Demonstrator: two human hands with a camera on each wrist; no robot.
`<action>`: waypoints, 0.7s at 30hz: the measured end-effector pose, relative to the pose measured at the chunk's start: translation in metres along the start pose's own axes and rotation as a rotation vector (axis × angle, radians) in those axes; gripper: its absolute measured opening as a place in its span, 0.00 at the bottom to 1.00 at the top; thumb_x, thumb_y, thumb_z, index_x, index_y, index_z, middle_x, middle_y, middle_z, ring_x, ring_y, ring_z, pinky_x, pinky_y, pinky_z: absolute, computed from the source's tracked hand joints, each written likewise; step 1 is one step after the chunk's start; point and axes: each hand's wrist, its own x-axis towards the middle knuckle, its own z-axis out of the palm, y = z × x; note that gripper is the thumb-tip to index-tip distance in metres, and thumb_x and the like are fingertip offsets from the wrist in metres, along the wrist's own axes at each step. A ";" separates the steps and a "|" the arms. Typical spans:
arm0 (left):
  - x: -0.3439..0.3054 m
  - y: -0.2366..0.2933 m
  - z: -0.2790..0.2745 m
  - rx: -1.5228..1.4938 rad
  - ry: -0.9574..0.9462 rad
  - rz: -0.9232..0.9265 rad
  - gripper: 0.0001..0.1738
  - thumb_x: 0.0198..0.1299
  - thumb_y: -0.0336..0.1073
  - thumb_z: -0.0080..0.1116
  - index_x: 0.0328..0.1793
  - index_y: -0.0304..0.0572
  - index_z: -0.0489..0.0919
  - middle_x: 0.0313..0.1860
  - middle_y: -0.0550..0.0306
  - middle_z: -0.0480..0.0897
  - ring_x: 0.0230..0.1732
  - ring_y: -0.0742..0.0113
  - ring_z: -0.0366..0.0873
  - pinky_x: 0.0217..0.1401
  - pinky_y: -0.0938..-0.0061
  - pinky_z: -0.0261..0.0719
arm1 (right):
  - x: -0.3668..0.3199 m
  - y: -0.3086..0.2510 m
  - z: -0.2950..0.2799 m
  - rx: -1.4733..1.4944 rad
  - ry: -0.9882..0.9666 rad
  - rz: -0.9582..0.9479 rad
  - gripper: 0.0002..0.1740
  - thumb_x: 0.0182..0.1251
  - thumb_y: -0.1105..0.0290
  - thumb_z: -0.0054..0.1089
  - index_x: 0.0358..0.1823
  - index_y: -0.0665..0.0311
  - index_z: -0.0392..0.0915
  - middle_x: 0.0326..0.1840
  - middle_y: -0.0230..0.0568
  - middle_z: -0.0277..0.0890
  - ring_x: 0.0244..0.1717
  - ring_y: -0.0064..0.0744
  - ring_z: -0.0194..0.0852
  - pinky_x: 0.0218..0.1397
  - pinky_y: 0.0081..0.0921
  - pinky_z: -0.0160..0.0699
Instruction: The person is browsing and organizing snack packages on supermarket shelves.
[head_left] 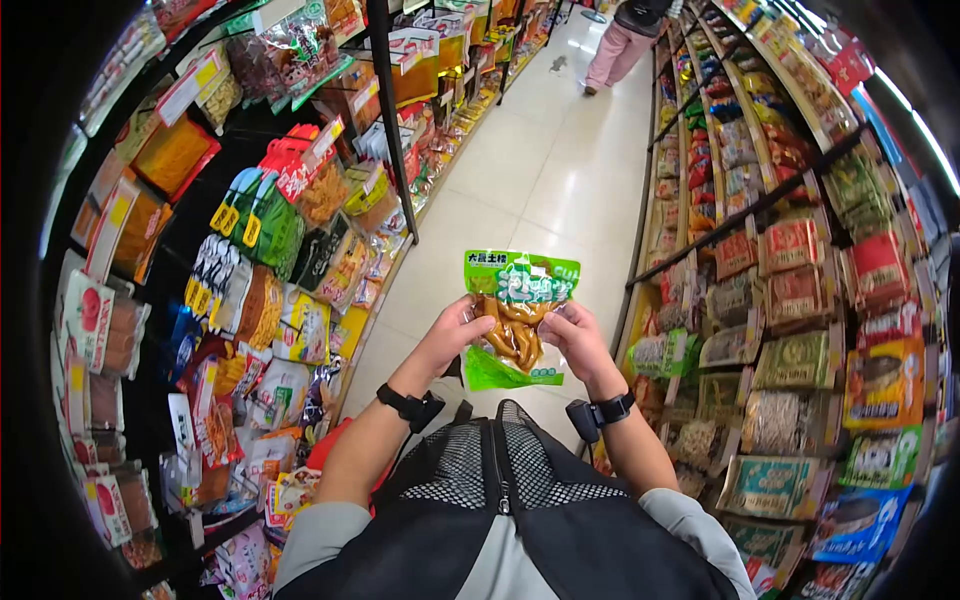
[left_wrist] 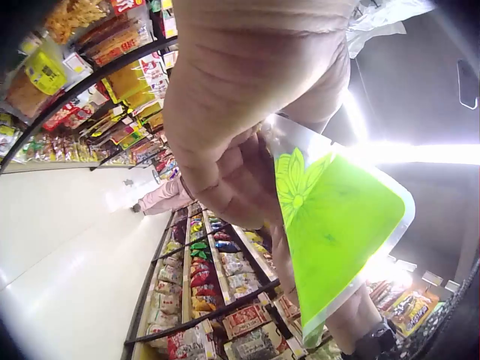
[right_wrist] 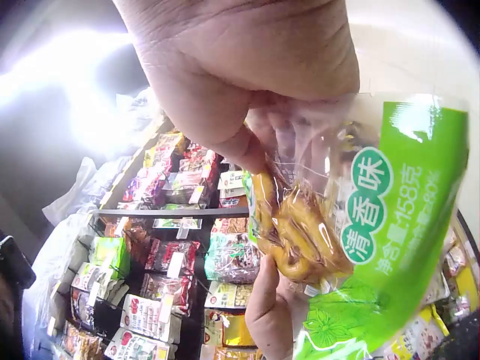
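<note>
I've got open room straight ahead over the aisle floor (head_left: pixel 500 190). Left, hanging packets (head_left: pixel 268 215) and a black upright post (head_left: pixel 388 110) wall me off; right, stacked packets (head_left: pixel 790 360) do likewise. Far, a person (head_left: pixel 615 58) partly blocks the aisle; near, a black mesh bag (head_left: pixel 445 490) crowds me.

Bright shop light, wide-angle warp, wrist views partly blown out.
Head: sharpest; strip light (head_left: pixel 936 151) at 2 o'clock, sheen on floor (head_left: pixel 480 215) toward 12, shelves (head_left: pixel 805 375) bowing outward, corners vignetted black. Left wrist: tube light (left_wrist: pixel 427 154) flaring at 3 o'clock, floor washed pale at 8, hands (left_wrist: pixel 244 97) part-shadowed. Right wrist: white flare (right_wrist: pixel 75 82) at 10 o'clock, glossy glints on pouch (right_wrist: pixel 390 217), background shelves soft, dim patch at 8.
</note>
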 end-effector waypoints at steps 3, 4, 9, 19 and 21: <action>0.054 0.029 -0.028 -0.046 0.009 -0.009 0.26 0.67 0.34 0.59 0.69 0.38 0.69 0.58 0.58 0.80 0.56 0.69 0.80 0.59 0.72 0.78 | 0.061 -0.032 0.006 -0.023 0.018 0.012 0.14 0.73 0.71 0.57 0.56 0.68 0.74 0.49 0.37 0.80 0.46 0.24 0.80 0.52 0.22 0.82; 0.071 0.039 -0.036 -0.055 0.015 -0.014 0.25 0.67 0.34 0.58 0.69 0.37 0.69 0.58 0.57 0.80 0.56 0.69 0.79 0.59 0.72 0.78 | 0.078 -0.044 0.011 -0.019 0.028 0.004 0.14 0.73 0.71 0.57 0.56 0.68 0.74 0.49 0.36 0.80 0.46 0.24 0.80 0.52 0.22 0.82; 0.160 0.072 -0.065 -0.083 -0.010 -0.034 0.27 0.66 0.32 0.57 0.70 0.37 0.68 0.59 0.56 0.79 0.57 0.68 0.78 0.61 0.70 0.77 | 0.151 -0.080 0.002 -0.038 0.099 -0.020 0.14 0.73 0.71 0.58 0.55 0.69 0.74 0.47 0.36 0.79 0.45 0.24 0.80 0.53 0.23 0.82; 0.369 0.102 -0.084 -0.017 -0.045 -0.147 0.23 0.65 0.30 0.54 0.67 0.37 0.70 0.57 0.56 0.79 0.57 0.68 0.78 0.62 0.70 0.76 | 0.317 -0.136 -0.092 0.013 0.178 -0.038 0.14 0.72 0.69 0.59 0.53 0.70 0.75 0.45 0.37 0.80 0.43 0.25 0.80 0.52 0.25 0.82; 0.426 0.105 -0.087 0.013 -0.040 -0.127 0.23 0.65 0.30 0.54 0.66 0.36 0.70 0.57 0.56 0.79 0.56 0.68 0.78 0.62 0.69 0.76 | 0.360 -0.157 -0.116 0.022 0.173 -0.061 0.14 0.72 0.69 0.59 0.53 0.70 0.75 0.45 0.37 0.80 0.43 0.25 0.80 0.52 0.25 0.82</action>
